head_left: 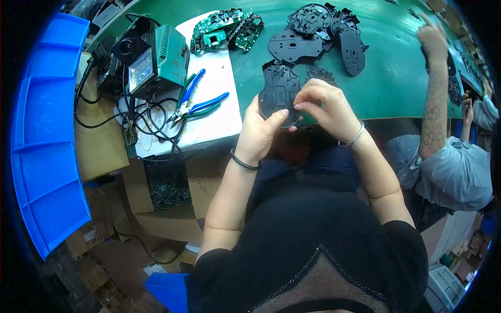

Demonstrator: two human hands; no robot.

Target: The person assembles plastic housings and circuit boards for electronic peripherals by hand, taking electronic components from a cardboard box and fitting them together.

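A black plastic mouse base shell [279, 91] is in my left hand [261, 125], with the thumb over its lower end and the fingers behind it. At the shell's right edge, my right hand [322, 101] is closed in a pinch. Whatever is between its fingertips is too small to make out. Just beyond that hand lies a heap of tiny dark parts [321, 74], perhaps screws. More black plastic shells [308, 44] are piled behind it on the green table [383, 88].
Green circuit boards [224, 28] are stacked at the back. Blue-handled cutters [193, 99] rest on white paper [216, 125] to the left, beside a soldering station [162, 60] and tangled cables. A blue bin [49, 141] stands far left. Another person's arm [436, 99] reaches over the table at right.
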